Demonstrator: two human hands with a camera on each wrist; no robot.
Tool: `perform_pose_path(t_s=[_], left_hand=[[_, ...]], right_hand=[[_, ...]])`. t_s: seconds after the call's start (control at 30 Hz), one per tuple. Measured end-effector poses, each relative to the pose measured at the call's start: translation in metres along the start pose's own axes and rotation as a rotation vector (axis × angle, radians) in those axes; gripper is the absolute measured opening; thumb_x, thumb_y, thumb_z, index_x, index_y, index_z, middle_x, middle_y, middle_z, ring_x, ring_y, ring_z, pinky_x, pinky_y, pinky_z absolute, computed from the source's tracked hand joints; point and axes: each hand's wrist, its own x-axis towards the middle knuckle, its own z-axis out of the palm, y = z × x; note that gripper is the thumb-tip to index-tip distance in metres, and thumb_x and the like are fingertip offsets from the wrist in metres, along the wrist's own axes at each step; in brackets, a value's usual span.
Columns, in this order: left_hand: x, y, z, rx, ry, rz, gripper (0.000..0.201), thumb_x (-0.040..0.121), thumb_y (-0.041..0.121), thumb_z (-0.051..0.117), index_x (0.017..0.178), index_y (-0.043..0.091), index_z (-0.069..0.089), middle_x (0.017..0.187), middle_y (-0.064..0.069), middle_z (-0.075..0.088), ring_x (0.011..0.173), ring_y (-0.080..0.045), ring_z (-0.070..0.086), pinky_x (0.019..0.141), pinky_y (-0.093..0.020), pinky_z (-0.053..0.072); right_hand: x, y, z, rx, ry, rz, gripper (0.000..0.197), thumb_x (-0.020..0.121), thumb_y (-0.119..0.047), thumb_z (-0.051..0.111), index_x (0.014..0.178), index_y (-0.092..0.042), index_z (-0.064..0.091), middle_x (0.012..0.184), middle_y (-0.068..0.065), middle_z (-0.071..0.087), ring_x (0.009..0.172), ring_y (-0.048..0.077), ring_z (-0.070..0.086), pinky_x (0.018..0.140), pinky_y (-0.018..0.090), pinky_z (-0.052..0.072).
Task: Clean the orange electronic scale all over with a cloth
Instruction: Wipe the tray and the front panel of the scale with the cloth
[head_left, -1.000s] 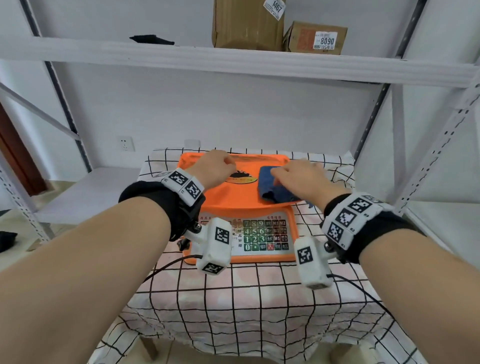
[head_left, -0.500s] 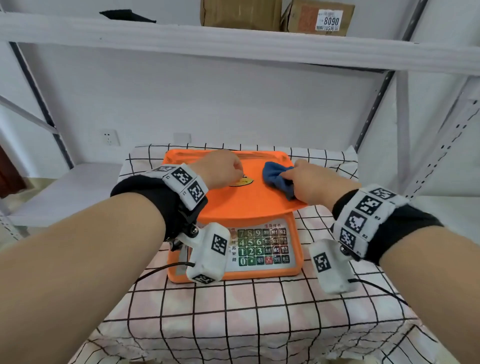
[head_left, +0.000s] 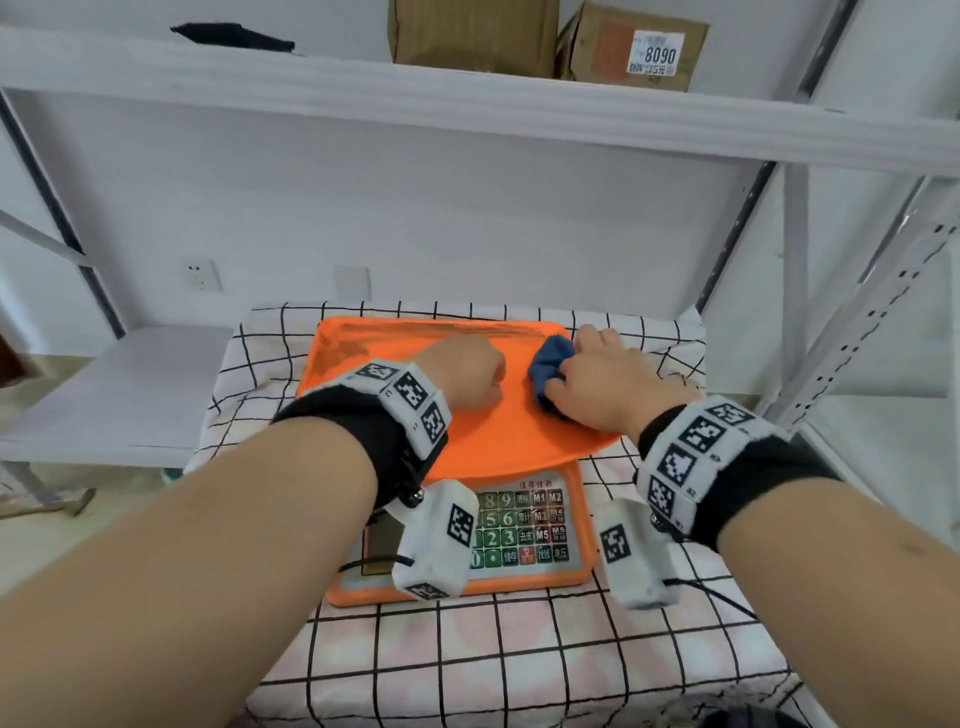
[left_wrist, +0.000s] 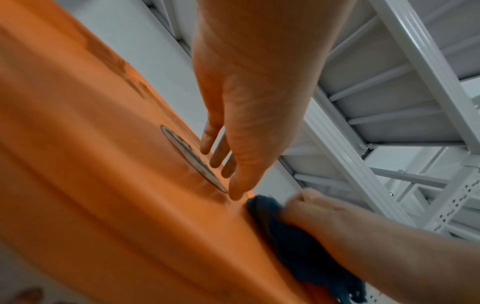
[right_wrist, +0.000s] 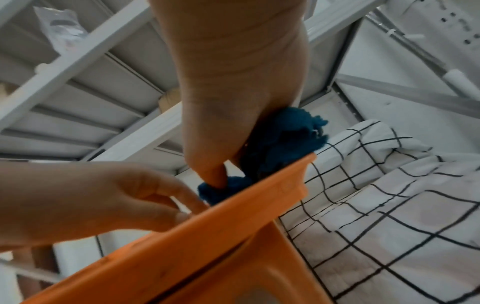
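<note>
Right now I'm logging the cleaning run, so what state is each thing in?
Scale: upright on the checked tablecloth, pan on top, keypad facing the person.
Cloth: bunched, on the pan's right side.
Right hand: grips the cloth, pressing it on the pan.
Left hand: rests on the pan's middle, fingertips down, holding nothing.
Boxes: closed, on the upper shelf.

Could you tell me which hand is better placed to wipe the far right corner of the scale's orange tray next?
The right hand: it already grips the blue cloth on the orange tray near that corner. The left hand holds nothing and rests on the tray's middle, steadying it.
</note>
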Motion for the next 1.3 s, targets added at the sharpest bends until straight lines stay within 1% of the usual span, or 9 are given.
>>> perform_pose_path(t_s=[0.1,0.2,0.33,0.5,0.63,0.83,1.0,1.17,1.3], left_hand=[[0.005,0.009,0.003,0.038,-0.050,0.000,0.027,0.091,0.022,0.050,0.109,0.009,0.064,0.112,-0.013,0.059,0.101,-0.030,0.056,0.075,-0.032,0.040],[0.008,0.006,0.008,0.047,-0.008,-0.022,0.026,0.091,0.024,0.050,0.109,0.013,0.065,0.111,-0.009,0.060,0.103,-0.030,0.056,0.080,-0.034,0.046],[0.006,-0.004,0.011,0.009,-0.003,-0.021,0.031,0.094,0.025,0.047,0.123,0.024,0.061,0.126,-0.001,0.058,0.117,-0.025,0.052,0.095,-0.035,0.042],[0.001,-0.007,0.008,-0.018,-0.032,0.016,0.034,0.096,0.022,0.044,0.127,0.025,0.058,0.131,0.001,0.056,0.120,-0.021,0.050,0.098,-0.033,0.041],[0.001,-0.004,0.005,-0.039,-0.044,-0.008,0.034,0.096,0.021,0.044,0.125,0.026,0.059,0.131,0.002,0.056,0.121,-0.021,0.050,0.098,-0.031,0.039],[0.001,-0.008,0.001,-0.104,-0.023,-0.004,0.027,0.094,0.024,0.048,0.114,0.022,0.066,0.122,0.002,0.062,0.115,-0.021,0.053,0.089,-0.027,0.039],[-0.003,-0.017,-0.007,-0.194,0.073,-0.043,0.030,0.096,0.023,0.049,0.121,0.013,0.061,0.128,-0.002,0.057,0.118,-0.019,0.050,0.091,-0.022,0.034],[-0.001,-0.016,-0.003,-0.010,-0.057,-0.044,0.032,0.095,0.034,0.049,0.109,0.010,0.064,0.109,-0.007,0.063,0.092,-0.022,0.053,0.074,-0.029,0.038],[0.002,-0.016,-0.005,0.040,-0.061,-0.054,0.036,0.094,0.039,0.050,0.124,0.022,0.059,0.125,0.001,0.059,0.113,-0.021,0.052,0.080,-0.025,0.035]], right_hand=[[-0.015,-0.008,-0.005,-0.015,-0.025,-0.115,0.056,0.092,-0.063,0.029,0.064,-0.019,0.049,0.091,0.003,0.048,0.094,0.023,0.041,0.085,0.034,0.033],[-0.015,-0.007,-0.008,-0.080,-0.046,-0.158,0.039,0.096,-0.037,0.042,0.061,-0.023,0.033,0.067,-0.003,0.035,0.081,0.024,0.045,0.071,0.030,0.036],[-0.013,0.001,-0.007,-0.040,-0.092,-0.177,0.020,0.088,-0.004,0.037,0.084,-0.020,0.049,0.074,-0.007,0.035,0.075,0.018,0.047,0.063,0.029,0.042],[0.000,0.003,-0.018,-0.109,-0.209,-0.092,0.026,0.092,-0.003,0.038,0.104,-0.025,0.045,0.080,-0.006,0.037,0.082,0.018,0.044,0.072,0.031,0.038],[0.017,0.002,-0.015,0.013,-0.200,-0.032,0.010,0.092,-0.015,0.037,0.096,-0.023,0.034,0.089,0.000,0.041,0.073,0.016,0.041,0.066,0.024,0.048],[-0.024,0.002,-0.012,-0.008,-0.149,-0.124,0.015,0.088,-0.017,0.041,0.077,-0.026,0.039,0.077,-0.003,0.045,0.073,0.019,0.049,0.058,0.028,0.034],[-0.025,0.012,-0.009,0.029,-0.207,-0.145,0.009,0.092,-0.021,0.038,0.096,-0.028,0.036,0.086,-0.001,0.048,0.084,0.022,0.049,0.070,0.031,0.034],[0.010,0.001,-0.017,0.054,-0.255,-0.043,0.011,0.095,-0.010,0.034,0.101,-0.018,0.040,0.083,0.002,0.045,0.079,0.020,0.045,0.070,0.026,0.032],[0.025,-0.003,-0.016,0.150,-0.190,-0.011,0.032,0.095,-0.014,0.038,0.069,-0.028,0.026,0.071,-0.008,0.028,0.085,0.017,0.034,0.075,0.027,0.029]])
